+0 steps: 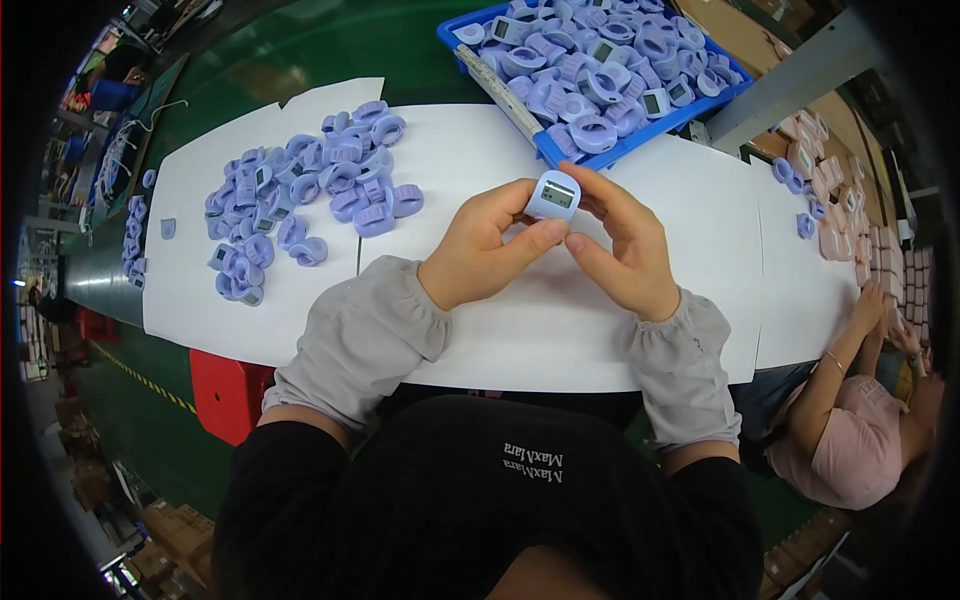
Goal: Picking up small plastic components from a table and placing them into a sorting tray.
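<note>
Both my hands hold one small lilac ring-shaped device (553,195) with a little grey screen, above the white sheet (560,330) on the table. My left hand (480,245) grips it from the left, thumb stretched under it. My right hand (625,250) pinches it from the right with fingertips on its top edge. Grey sleeve covers wrap both my forearms.
A blue tray (545,150) full of several lilac devices stands at the back, just beyond my hands. A loose pile of lilac devices (300,195) lies on the paper at the left. At the right, another person's hand (868,300) works beside rows of pink devices (850,230). A red stool (225,390) sits below the table edge.
</note>
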